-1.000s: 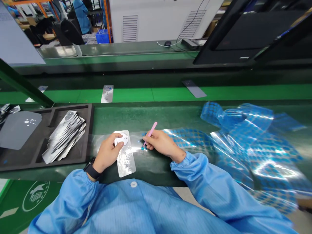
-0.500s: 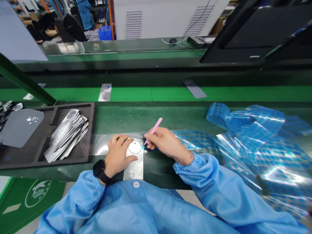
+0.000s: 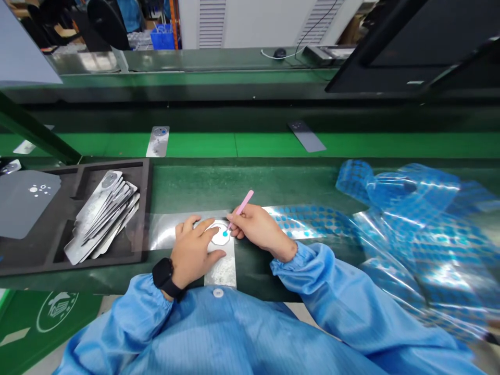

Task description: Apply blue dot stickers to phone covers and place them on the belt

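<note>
Compared with the earlier frames, the metal plate (image 3: 221,272) now lies squared to the edge of the green bench (image 3: 250,179), no longer skewed as at first. The blue dot (image 3: 225,234) at the tip of the pink tweezers (image 3: 245,203) has moved from just beside the white octagonal piece (image 3: 214,241) onto its centre. The left hand (image 3: 193,253) has shifted down and left, its fingers spread, uncovering that piece.

Pink tweezers (image 3: 244,204) sit over a white octagon (image 3: 214,234) with a bright blue dot (image 3: 225,234) at lower centre. To the right, clear film (image 3: 414,229) carries rows of blue dots; the smock (image 3: 219,333) is pale blue with fine stripes, the table (image 3: 250,182) green.
</note>
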{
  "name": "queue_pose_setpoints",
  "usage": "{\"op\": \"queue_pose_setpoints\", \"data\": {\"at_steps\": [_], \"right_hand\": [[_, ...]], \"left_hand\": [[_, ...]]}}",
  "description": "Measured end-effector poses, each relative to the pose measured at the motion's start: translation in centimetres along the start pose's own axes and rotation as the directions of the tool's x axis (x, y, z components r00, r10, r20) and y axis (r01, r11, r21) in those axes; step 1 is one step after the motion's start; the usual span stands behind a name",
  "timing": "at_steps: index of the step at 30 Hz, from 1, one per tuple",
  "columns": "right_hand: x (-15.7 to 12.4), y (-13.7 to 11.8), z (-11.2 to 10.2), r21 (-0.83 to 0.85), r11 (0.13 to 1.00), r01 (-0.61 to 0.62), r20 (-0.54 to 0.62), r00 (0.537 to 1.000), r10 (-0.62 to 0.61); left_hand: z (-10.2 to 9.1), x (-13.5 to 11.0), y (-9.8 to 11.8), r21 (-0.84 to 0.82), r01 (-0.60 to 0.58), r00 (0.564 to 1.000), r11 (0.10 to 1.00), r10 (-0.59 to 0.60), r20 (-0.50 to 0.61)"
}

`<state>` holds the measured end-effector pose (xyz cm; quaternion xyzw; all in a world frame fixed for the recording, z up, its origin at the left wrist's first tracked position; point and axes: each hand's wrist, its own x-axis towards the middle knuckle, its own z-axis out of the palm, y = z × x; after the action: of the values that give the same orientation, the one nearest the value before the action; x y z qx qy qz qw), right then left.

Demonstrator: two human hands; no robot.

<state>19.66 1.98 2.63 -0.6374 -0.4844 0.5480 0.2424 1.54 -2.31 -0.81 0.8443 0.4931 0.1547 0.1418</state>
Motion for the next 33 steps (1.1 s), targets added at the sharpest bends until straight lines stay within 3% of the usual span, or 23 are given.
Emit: {"op": "queue_pose_setpoints", "data": {"at_steps": [12,33], "right_hand": [[0.1,0.3,0.1,-0.075,0.997,0.024,0.006,1.000,-0.024],[0.7,1.1,0.4,-0.123,0.989,0.086,-0.007,0.996,-0.088]], "left_hand": [[0.1,-0.1,0.1,0.015,-0.014,1.000,1.000,0.014,-0.002],[-0.8,0.2,0.6,0.036,-0.001,0.995,0.999,-0.003,0.099]]}}
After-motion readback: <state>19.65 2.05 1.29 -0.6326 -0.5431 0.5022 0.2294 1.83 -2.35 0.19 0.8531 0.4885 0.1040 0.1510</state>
